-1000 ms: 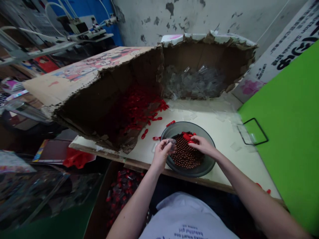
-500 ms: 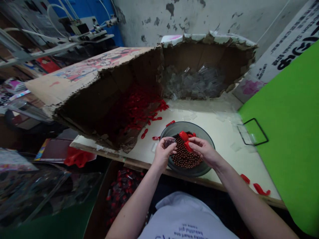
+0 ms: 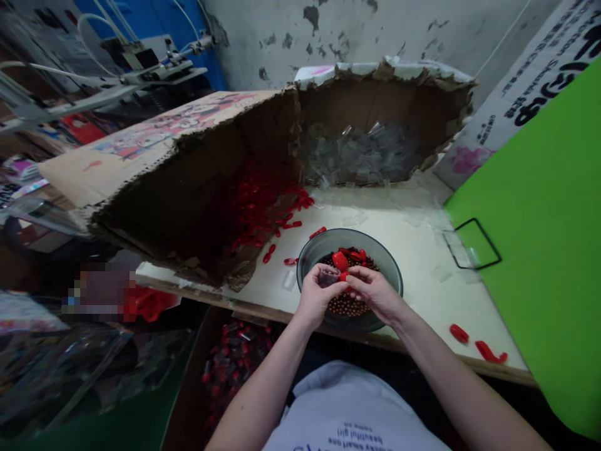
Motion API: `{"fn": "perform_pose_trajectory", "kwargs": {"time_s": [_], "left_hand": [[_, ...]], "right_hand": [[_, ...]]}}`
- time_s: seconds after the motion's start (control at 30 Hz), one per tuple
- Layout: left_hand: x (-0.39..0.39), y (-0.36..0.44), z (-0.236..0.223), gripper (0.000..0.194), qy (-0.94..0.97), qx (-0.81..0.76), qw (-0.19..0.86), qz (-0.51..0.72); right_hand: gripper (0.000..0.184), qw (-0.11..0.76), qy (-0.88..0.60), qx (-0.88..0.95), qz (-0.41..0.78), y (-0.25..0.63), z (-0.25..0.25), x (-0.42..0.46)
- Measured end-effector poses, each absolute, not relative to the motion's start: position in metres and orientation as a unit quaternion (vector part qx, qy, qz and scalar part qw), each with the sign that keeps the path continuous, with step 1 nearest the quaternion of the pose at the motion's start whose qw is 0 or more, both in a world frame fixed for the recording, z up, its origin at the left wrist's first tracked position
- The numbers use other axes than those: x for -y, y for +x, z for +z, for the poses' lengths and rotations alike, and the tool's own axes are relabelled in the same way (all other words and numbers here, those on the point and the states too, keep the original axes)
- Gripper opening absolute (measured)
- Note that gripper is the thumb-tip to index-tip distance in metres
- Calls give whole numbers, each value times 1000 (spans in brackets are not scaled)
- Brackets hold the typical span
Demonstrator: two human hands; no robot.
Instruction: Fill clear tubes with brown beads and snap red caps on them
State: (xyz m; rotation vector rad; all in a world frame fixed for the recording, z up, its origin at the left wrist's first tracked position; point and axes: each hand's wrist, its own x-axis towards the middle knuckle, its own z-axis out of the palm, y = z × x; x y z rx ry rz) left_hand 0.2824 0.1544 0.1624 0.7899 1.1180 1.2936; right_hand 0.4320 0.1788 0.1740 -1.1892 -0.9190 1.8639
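Left grip point(image 3: 315, 299) closed on small clear plastic cup point(image 3: 328, 277); right grip point(image 3: 373, 293) pinching red piece point(image 3: 344, 276), both above dark glass bowl point(image 3: 350, 232).

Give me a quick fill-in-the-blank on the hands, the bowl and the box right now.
1. The left hand holds a clear piece, and the right hand pinches a ____ piece.
2. The bowl is mostly filled with ____ beads.
3. Inside the torn box, red pieces lie to the ____ of clear pieces.

Missing words: red; brown; left.
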Motion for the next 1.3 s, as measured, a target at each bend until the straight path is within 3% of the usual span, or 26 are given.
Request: {"fn": "perform_pose_trajectory", "kwargs": {"time_s": [0.3,0.6,0.83,1.0,1.17,1.3], "left_hand": [[-160,281,160,37,341,-479,605,537],[-166,277,156,30,346,-495,575,551],[-167,279,182,38,361,-428,631,538],[-163,281,188,33,366,-413,653,519],[-162,286,190,29,376,-460,599,537],[-162,290,191,24,390,-476,579,534]], "right_hand": [[40,365,-494,389,687,447,176,-186],[35,356,-492,436,665,475,189,-192],[32,264,-441,450,730,470,199,-182],[34,187,-393,426,793,467,202,-177],[45,272,-438,479,710,457,204,-173],[42,307,-468,581,591,450,200,-171]]}}
